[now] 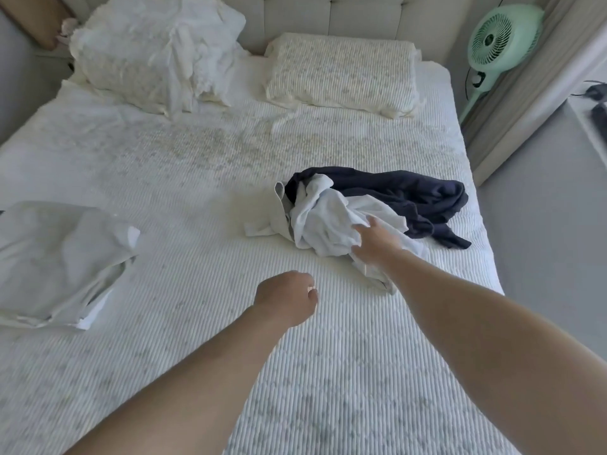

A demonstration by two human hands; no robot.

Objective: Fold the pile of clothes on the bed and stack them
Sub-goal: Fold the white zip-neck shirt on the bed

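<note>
Bed [203,198]: no readable writing. Two pillows [341,72] at its head. Folded stack [59,261], one, left of the pile. Pile: white shirt [325,221], navy garment [410,195]. Right hand [374,241] grips the shirt; left hand [285,298] loosely curled, holding nothing.

Two pillows lay at the headboard [361,14]: a rumpled white pillow [157,50] left, a patterned pillow [341,72] right. A mint-green fan [504,39] stood at the far right corner.
</note>
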